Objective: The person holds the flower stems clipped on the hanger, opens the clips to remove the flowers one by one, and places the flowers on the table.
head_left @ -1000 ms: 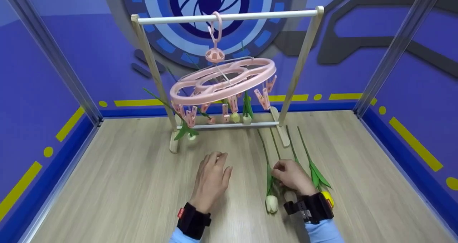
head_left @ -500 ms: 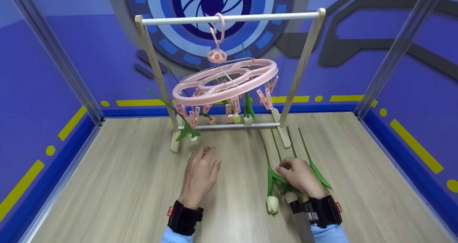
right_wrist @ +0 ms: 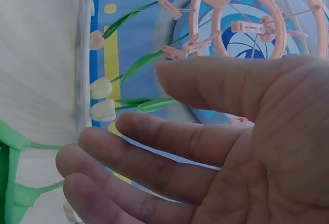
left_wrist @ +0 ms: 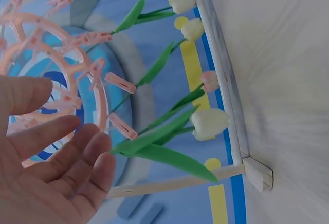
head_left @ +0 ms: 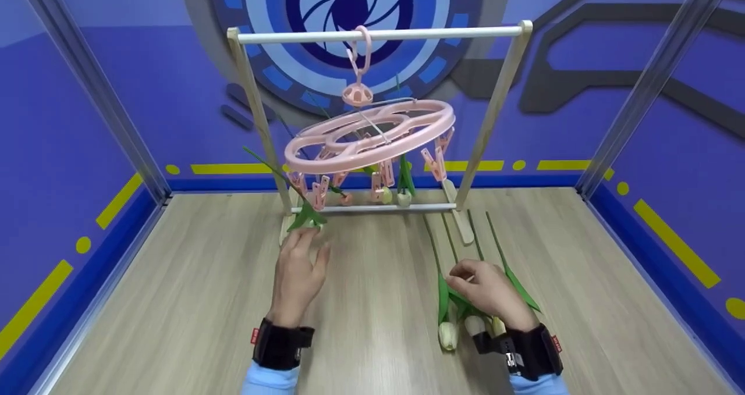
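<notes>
The left hand (head_left: pixel 298 273) was out over the wooden table (head_left: pixel 174 302), fingers straight and spread, tips just short of the white tulip (head_left: pixel 313 223) dangling head-down from the pink clip hanger (head_left: pixel 372 133). It held nothing. In the left wrist view that bloom (left_wrist: pixel 208 123) hung close to the rack's lower rail (left_wrist: pixel 226 106), its green leaf (left_wrist: pixel 169 154) reaching toward the open fingers (left_wrist: pixel 77 157).

The right hand (head_left: pixel 486 293) lay on the bunch of loose tulips (head_left: pixel 465 319) on the table, to the right of the drying rack (head_left: pixel 378 32). From the head view the thumb and forefinger looked drawn together near a stem (head_left: pixel 448 249), but whether they actually pinched it I could not tell; the right wrist view showed only gently bent fingers (right_wrist: pixel 169 147) with nothing clearly between them.

Several flowers were already clipped up, heads down: a pink one (head_left: pixel 346 198) and two pale ones (head_left: pixel 391 196) besides the white one at the left. By my reading, the hanging job was partly done, with the stems on the table waiting. The step in hand looked like picking the next stem while the other hand went to the hanger. Next would call for a firm pinch on one stem alone, lifting it free of its neighbours, then steadying the tilted ring and squeezing open a spare clip (head_left: pixel 435 162).
</notes>
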Motion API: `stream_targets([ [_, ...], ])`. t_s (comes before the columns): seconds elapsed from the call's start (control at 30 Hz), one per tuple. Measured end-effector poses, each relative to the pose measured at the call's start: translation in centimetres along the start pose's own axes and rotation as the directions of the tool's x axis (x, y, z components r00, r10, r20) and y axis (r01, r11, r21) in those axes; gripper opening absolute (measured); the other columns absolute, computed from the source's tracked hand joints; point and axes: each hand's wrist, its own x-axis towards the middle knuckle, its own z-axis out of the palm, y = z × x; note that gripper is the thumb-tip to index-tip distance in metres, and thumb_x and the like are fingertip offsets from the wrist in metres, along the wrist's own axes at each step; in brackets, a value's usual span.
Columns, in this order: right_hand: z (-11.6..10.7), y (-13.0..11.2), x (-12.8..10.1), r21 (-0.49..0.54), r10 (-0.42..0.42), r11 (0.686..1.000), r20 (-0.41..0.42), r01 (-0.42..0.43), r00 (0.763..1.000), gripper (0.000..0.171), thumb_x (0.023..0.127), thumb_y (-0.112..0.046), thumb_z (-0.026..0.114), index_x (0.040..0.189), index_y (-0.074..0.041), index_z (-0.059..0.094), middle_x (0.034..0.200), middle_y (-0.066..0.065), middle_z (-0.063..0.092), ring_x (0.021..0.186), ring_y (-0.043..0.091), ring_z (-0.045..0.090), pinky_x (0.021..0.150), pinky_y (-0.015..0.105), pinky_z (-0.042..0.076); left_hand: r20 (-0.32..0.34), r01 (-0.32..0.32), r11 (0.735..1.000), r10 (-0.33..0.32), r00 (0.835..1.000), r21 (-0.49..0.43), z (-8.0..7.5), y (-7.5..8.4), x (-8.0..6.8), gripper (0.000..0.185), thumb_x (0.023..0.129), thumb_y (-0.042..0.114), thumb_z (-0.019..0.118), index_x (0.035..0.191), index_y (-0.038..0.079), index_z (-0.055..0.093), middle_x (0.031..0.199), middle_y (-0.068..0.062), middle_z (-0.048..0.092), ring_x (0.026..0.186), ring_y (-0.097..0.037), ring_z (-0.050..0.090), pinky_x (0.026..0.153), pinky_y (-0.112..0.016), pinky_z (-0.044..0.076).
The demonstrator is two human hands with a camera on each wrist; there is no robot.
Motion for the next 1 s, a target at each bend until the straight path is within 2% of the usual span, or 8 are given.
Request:
stream_targets([
  [0.17,-0.3,0.0,-0.1,0.015,-0.069,0.998,0.031,0.068,0.997,0.019,0.101,-0.025,0.066,0.106,-0.008,0.075,0.103,0.005,0.073,0.093,0.023,0.066,0.080,0.043,0.053,-0.057,0.077,0.994,-0.082,0.995,-0.074,-0.4,-0.7,1.9,0.029,0.095,0.006,0.073,0.122,-0.004,0.069,0.122,-0.022,0.067,0.112,-0.038,0.066,0.093,-0.055,0.053],
  [0.27,-0.4,-0.1,-0.2,0.040,-0.096,0.995,0.047,0.094,0.994,0.020,0.102,-0.025,0.066,0.108,-0.008,0.074,0.104,0.006,0.073,0.094,0.024,0.066,0.081,0.042,0.052,-0.099,0.126,0.987,-0.136,0.986,-0.102,-0.4,-1.2,3.1,0.024,0.095,0.005,0.071,0.117,-0.005,0.068,0.115,-0.023,0.067,0.106,-0.039,0.067,0.091,-0.055,0.054],
  [0.37,-0.3,-0.3,-0.2,0.065,-0.115,0.992,0.060,0.111,0.992,0.021,0.102,-0.024,0.065,0.111,-0.006,0.074,0.105,0.008,0.073,0.094,0.024,0.067,0.079,0.039,0.053,-0.118,0.172,0.978,-0.186,0.976,-0.120,-0.2,-1.7,4.3,0.025,0.096,0.005,0.069,0.117,-0.007,0.064,0.115,-0.025,0.066,0.106,-0.041,0.066,0.091,-0.055,0.053],
  [0.53,-0.1,-0.6,0.0,0.104,-0.130,0.987,0.072,0.122,0.989,0.021,0.103,-0.021,0.065,0.112,-0.004,0.073,0.103,0.008,0.073,0.089,0.022,0.067,0.073,0.033,0.053,-0.086,0.258,0.953,-0.274,0.958,-0.158,0.0,-2.4,5.9,0.035,0.097,0.007,0.067,0.128,-0.008,0.058,0.126,-0.027,0.063,0.116,-0.043,0.062,0.099,-0.055,0.048],
  [0.63,0.2,-0.9,-0.1,0.135,-0.126,0.984,0.077,0.115,0.989,0.021,0.103,-0.021,0.065,0.112,-0.004,0.073,0.101,0.007,0.073,0.085,0.020,0.067,0.069,0.031,0.053,-0.049,0.289,0.939,-0.303,0.952,-0.189,0.1,-2.7,6.7,0.040,0.097,0.008,0.065,0.134,-0.006,0.057,0.133,-0.026,0.062,0.122,-0.042,0.060,0.102,-0.054,0.047],
  [0.83,1.0,-1.8,0.2,0.180,-0.146,0.975,0.100,0.127,0.984,0.021,0.103,-0.021,0.065,0.112,-0.003,0.073,0.099,0.008,0.073,0.086,0.022,0.068,0.071,0.029,0.053,0.046,0.319,0.907,-0.319,0.947,-0.274,0.2,-2.9,7.4,0.038,0.098,0.004,0.062,0.135,-0.001,0.058,0.135,-0.023,0.063,0.125,-0.038,0.061,0.103,-0.050,0.049],
  [1.0,1.5,-2.6,0.8,0.191,-0.188,0.968,0.108,0.165,0.976,0.019,0.103,-0.021,0.064,0.110,-0.006,0.074,0.095,0.005,0.073,0.085,0.027,0.068,0.071,0.029,0.052,0.037,0.296,0.904,-0.299,0.953,-0.310,0.2,-2.7,7.5,0.029,0.097,0.002,0.063,0.126,-0.002,0.059,0.123,-0.024,0.066,0.116,-0.038,0.065,0.099,-0.051,0.050],
])
